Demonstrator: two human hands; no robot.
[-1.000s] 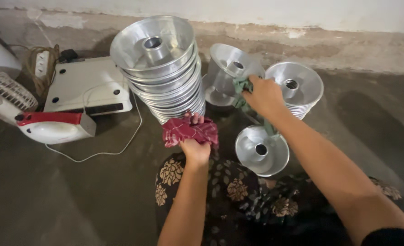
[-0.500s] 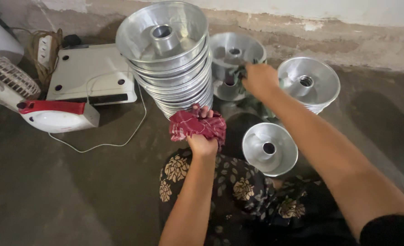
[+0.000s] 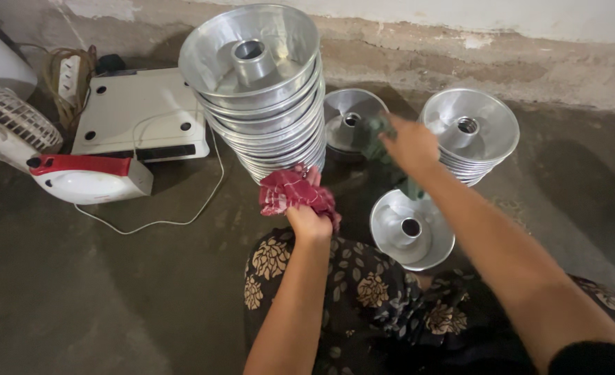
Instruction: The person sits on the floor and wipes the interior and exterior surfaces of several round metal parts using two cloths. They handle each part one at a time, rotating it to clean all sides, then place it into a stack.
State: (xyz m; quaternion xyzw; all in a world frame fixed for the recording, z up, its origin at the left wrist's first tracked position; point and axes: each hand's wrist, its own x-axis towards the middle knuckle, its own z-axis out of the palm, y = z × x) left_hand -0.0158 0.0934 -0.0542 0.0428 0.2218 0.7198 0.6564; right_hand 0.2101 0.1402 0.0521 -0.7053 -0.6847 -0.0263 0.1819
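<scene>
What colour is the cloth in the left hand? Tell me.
Red with a white check, bunched in the left hand; cloth, head view.

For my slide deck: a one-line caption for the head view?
Left hand grips a red cloth by stacked tube pans; right hand holds a green cloth at another pan.

The cloth (image 3: 295, 194) is red with a fine white check. The tube pans (image 3: 259, 76) are plain silver-grey metal. The second cloth (image 3: 377, 139) looks dark green, though blurred. The lap fabric (image 3: 363, 285) is black with tan flowers. The appliance (image 3: 89, 177) is white with a red top.
</scene>
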